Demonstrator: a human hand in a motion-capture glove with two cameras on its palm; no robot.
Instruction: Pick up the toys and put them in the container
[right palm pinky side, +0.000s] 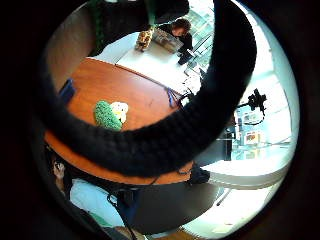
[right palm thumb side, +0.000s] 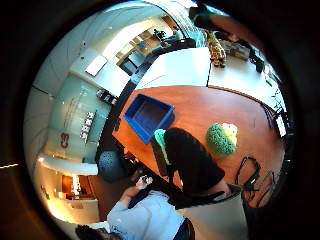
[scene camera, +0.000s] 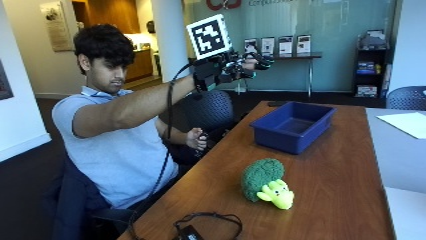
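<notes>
A green and yellow plush toy (scene camera: 266, 182) lies on the brown table (scene camera: 333, 165), near its front half. Farther along the table stands a blue container (scene camera: 266, 132) with nothing showing inside. My gloved right hand (scene camera: 236, 65) is raised high in the air above the table's edge, short of the container, its fingers loosely curled and holding nothing. In the thumb side palm view, the toy (right palm thumb side: 221, 139) and the container (right palm thumb side: 131, 120) sit far below. The little finger side palm view has the toy (right palm pinky side: 110, 114) below a black finger that arcs across it.
A black cable (scene camera: 200, 222) lies coiled at the table's near end. A white table with a sheet of paper (scene camera: 406, 122) adjoins on the far side. My bare left hand (scene camera: 196, 139) stays below the table's edge beside a black chair (scene camera: 213, 112).
</notes>
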